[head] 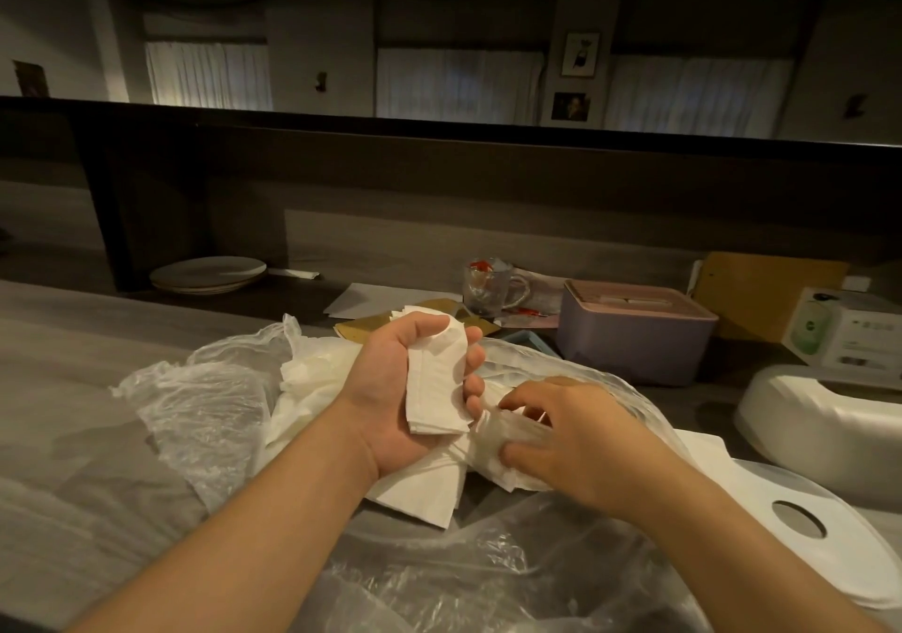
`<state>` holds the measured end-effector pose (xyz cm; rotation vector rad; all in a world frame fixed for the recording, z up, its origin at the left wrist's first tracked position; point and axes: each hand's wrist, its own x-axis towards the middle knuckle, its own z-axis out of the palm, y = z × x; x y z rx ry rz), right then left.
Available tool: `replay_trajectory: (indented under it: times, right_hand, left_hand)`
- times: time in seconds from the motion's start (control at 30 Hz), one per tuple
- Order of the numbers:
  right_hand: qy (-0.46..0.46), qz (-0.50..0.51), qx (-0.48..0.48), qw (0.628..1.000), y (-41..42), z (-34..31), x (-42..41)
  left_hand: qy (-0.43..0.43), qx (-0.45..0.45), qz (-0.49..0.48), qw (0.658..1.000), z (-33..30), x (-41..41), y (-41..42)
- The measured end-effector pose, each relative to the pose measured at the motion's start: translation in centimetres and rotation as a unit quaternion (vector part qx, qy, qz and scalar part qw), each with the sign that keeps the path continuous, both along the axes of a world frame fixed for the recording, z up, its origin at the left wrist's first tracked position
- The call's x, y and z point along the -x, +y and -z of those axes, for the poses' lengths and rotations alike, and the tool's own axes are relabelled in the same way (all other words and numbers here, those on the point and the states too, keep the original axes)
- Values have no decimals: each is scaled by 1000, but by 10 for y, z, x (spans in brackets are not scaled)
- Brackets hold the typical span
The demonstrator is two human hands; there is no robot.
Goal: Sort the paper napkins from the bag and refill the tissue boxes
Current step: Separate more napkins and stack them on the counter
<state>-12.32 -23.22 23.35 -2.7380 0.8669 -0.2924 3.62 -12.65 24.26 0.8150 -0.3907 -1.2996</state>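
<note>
Holding a folded stack of napkins (436, 378) in my left hand (415, 388), fingers curled round it, thumb on top. My right hand (561, 430) is pinching into the clear plastic bag (205, 398), fingertips closed on a napkin bundle (481, 442) through or under the film; can't tell which. More loose napkins (420, 491) are lying on the counter just under both hands, half in the bag. I'm judging these as very light, soft, tear-prone and prone to fanning apart, so I'm gripping across the folded edge, whole stack at once, light squeeze. The bag film looks slippery and clingy. Tissue boxes: the pink box (634, 335) is sitting closed behind, the white box (825, 418) to the right, and its lid (830, 544) is off, lying near my right wrist.
</note>
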Motion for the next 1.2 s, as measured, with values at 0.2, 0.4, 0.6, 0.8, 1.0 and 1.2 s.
replay_trajectory:
  times: [0.2,0.4,0.6,0.8,1.0,1.2]
  right_hand:
    - [-37,-9,1,999,-3,3,2]
    - [-45,-4,47,998,-4,7,4]
    - [-108,41,71,991,-1,4,3]
    - [-317,10,-148,937,8,-8,7]
    - [-350,-130,-345,861,18,-27,16]
    - [-339,-55,-223,913,20,-20,8]
  left_hand:
    - [1,0,3,1000,-1,1,1]
    - [-2,0,2,1000,0,0,1]
    - [1,3,2,1000,-1,1,1]
    - [10,3,9,1000,-1,1,1]
    - [-27,-1,44,999,-3,1,3]
    - [-142,-40,129,981,-1,11,5]
